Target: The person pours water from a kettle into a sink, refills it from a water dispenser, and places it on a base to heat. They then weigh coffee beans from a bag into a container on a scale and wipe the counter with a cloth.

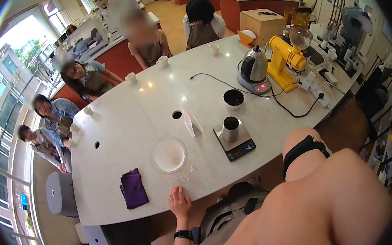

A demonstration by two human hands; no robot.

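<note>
My left hand (179, 202) rests on the near table edge, fingers stretched out and holding nothing. A black band circles its wrist. Just beyond the fingertips stands a clear glass vessel (181, 166) with a whitish round inside. A folded purple cloth (134, 188) lies left of it. To its right are an upright white paper piece (191, 124) and a digital scale (242, 152) with a metal cup (231, 131) on top. Behind the scale is a cup with dark contents (234, 99). My bent right arm (306, 206) fills the near right; its hand cannot be made out.
A metal kettle (254, 66) on its base and a yellow grinder (283, 59) stand at the far right, with cords (293, 111) across the table (135, 118). Several people line the far and left sides, near white cups (162, 62). The table has two round holes.
</note>
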